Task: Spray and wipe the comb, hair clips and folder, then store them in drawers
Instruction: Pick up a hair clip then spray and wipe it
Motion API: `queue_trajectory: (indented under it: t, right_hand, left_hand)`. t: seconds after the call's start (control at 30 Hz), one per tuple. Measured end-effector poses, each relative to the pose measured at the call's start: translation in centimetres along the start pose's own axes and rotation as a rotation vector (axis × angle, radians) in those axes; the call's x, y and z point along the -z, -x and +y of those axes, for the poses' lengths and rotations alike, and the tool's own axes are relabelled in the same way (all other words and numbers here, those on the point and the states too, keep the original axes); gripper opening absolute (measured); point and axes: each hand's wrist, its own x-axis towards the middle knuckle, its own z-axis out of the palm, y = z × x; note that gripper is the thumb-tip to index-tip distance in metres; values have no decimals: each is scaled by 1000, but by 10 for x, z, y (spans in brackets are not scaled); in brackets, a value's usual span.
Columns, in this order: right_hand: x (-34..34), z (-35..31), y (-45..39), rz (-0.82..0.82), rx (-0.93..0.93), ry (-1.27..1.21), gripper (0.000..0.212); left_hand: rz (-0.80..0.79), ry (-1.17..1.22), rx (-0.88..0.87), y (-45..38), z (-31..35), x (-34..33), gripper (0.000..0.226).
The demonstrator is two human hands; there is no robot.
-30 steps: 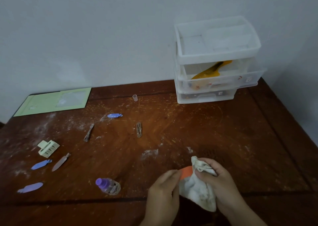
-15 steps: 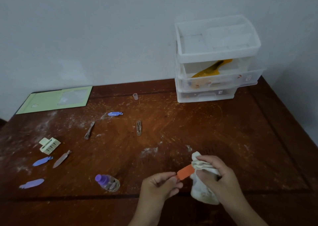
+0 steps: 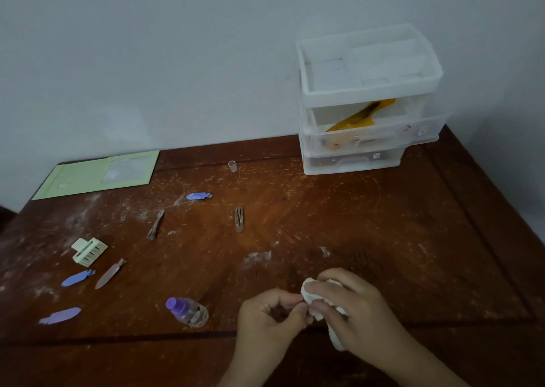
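Note:
My right hand (image 3: 354, 307) grips a crumpled white cloth (image 3: 312, 296) near the table's front edge. My left hand (image 3: 271, 313) has its fingertips pinched together against the cloth, where the orange hair clip it held is now hidden. Several hair clips lie on the table: purple ones (image 3: 198, 196) (image 3: 77, 278) (image 3: 60, 316), brown ones (image 3: 239, 223) (image 3: 155, 224) (image 3: 109, 273) and a cream claw clip (image 3: 89, 251). A spray bottle with a purple cap (image 3: 185, 311) lies left of my hands. The green folder (image 3: 97, 174) rests at the back left. An orange comb (image 3: 362, 114) lies in the open middle drawer.
The white plastic drawer unit (image 3: 368, 162) stands at the back right against the wall. A small clear cap (image 3: 232, 166) stands near the back edge. White dust marks the brown wooden table (image 3: 383, 224).
The orange clip, which stuck out between my hands half a second ago, has gone into the cloth. My hands have closed together again.

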Motion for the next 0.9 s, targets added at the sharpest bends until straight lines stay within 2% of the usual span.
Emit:
queue_trajectory:
  t: [0.07, 0.2, 0.37, 0.47, 0.6, 0.7, 0.8, 0.83, 0.9]
  right_hand:
    - [-2, 9, -1, -1, -54, 26, 19]
    - [2, 29, 4, 86, -270, -54, 24]
    - [-7, 8, 6, 71, -115, -49, 19]
    - [-9, 14, 3, 48, -173, -25, 17]
    - [14, 32, 5, 105, -524, -233, 26]
    - [27, 29, 3, 78, -677, -519, 25]
    - [27, 18, 1, -65, -764, -686, 19]
    - [25, 15, 1, -89, -770, -694, 14]
    - [23, 11, 1, -78, -771, -704, 20]
  left_hand:
    - [47, 7, 38, -1, -3, 0, 38]
    - [149, 88, 138, -6, -7, 2, 28]
    - [97, 149, 132, -5, -4, -7, 32]
    - [86, 110, 112, -7, -6, -5, 31]
    - [121, 101, 161, -13, -16, 1, 30]
    - [79, 110, 153, -14, -15, 0, 31]
    - [27, 89, 88, -14, -11, -2, 32]
    - [25, 79, 61, -15, -10, -2, 34]
    - [31, 62, 23, -17, -10, -2, 38]
